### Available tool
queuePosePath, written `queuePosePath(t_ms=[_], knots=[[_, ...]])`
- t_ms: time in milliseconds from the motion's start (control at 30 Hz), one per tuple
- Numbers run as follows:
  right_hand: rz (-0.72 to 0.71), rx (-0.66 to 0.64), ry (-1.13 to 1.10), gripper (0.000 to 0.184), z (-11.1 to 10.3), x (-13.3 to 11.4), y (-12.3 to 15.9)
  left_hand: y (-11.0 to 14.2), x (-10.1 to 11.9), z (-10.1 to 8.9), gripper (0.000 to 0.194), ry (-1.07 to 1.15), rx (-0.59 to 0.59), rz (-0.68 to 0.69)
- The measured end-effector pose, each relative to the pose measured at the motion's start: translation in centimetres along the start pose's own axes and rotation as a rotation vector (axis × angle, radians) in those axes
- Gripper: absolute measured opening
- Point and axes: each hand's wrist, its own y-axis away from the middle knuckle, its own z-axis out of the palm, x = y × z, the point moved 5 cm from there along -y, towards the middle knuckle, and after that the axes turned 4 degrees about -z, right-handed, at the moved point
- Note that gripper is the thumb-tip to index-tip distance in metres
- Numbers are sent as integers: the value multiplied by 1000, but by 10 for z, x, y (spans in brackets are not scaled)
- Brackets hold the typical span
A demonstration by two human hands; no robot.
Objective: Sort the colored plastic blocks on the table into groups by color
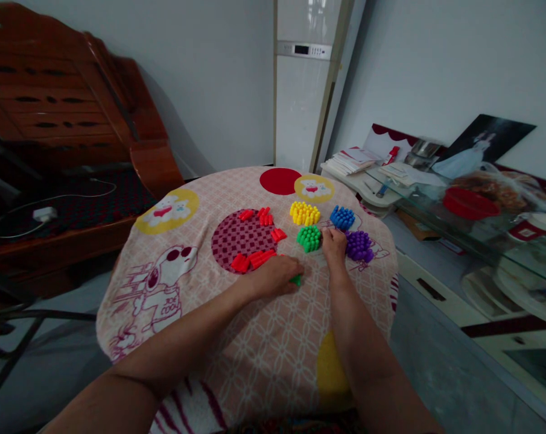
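My left hand (pixel 279 275) is palm down low over the cloth, its fingers curled round a green plastic peg piece (pixel 296 279) that shows under the fingertips. Between the green cluster of pegs (pixel 309 239) and the purple cluster (pixel 359 246) is my right hand (pixel 335 244), its fingers pinched together; what they hold, if anything, is hidden. Yellow pegs (pixel 304 213) and blue pegs (pixel 342 217) stand bunched just behind. Red pegs (pixel 262 258) lie in several small groups on the dark red printed circle, some close to my left hand.
A patterned cloth (pixel 254 337) covers the round table. To the right, a glass-topped cabinet (pixel 417 205) carries papers, a red bowl (pixel 470 204) and bags. A wooden bench (pixel 73 120) stands at left, and a tall white air conditioner (pixel 302 102) at the back.
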Motion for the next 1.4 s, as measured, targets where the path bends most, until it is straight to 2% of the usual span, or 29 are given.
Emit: queuePosePath(t_ms=[67, 167, 300, 433, 567, 733, 867, 933, 1000, 1067, 1133, 1200, 1267, 1333, 1400], knots=[[-4, -3, -6, 35, 0, 0, 1, -7, -7, -12, 29, 48, 106, -27], [3, 2, -17, 35, 0, -1, 2, -21, -26, -29, 31, 83, 262, -196], [15, 5, -12, 34, 0, 0, 2, -41, -51, -24, 26, 103, 291, -386], [17, -10, -10, 35, 1, 0, 1, -56, -60, -10, 16, 85, 306, -392], [18, -5, -9, 35, 0, 1, 0, -63, -60, -8, 25, 122, 350, -421], [12, -11, -12, 34, 0, 1, 0, -68, -58, -12, 26, 185, 361, -442], [7, 2, -5, 33, 1, 3, 0, -48, -67, -28, 23, 229, 398, -445], [15, 4, -2, 34, 2, 5, 0, -28, -70, -39, 12, 213, 367, -408], [20, 6, -1, 35, 3, 6, -1, -8, -67, -43, 4, 167, 222, -363], [16, 5, -1, 34, 3, 7, -1, 12, -59, -38, 7, 103, 75, -346], [7, 0, 1, 33, 3, 6, -2, 28, -50, -29, 18, 11, -5, -380], [3, -5, 5, 34, 2, 5, -2, 37, -40, -18, 31, -71, -40, -407], [2, -13, 3, 34, 2, 5, -2, 39, -33, -10, 35, -125, -59, -412], [3, -18, 2, 34, 1, 4, -2, 37, -31, -11, 30, -129, -59, -400], [1, -16, 3, 33, 1, 3, -1, 31, -36, -22, 25, -70, -3, -373]])
